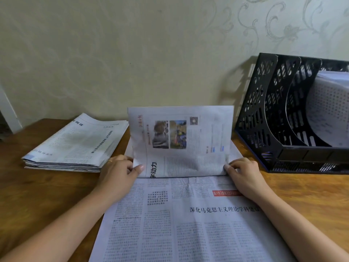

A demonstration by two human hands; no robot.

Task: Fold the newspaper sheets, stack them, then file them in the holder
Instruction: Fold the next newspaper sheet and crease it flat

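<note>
A large newspaper sheet (181, 214) lies open on the wooden table (37, 195) in front of me. Its far half stands lifted toward the wall, showing two colour photos. My left hand (119, 171) pinches the left edge of the raised half near the crease. On the opposite edge my right hand (243, 173) pinches the paper the same way. A stack of folded newspapers (75, 146) sits at the left. The black perforated file holder (279, 114) stands at the right, with papers in a far slot.
The wallpapered wall (132, 53) rises right behind the table. The holder's base reaches close to my right hand. Bare table wood shows at the left front and right front of the sheet.
</note>
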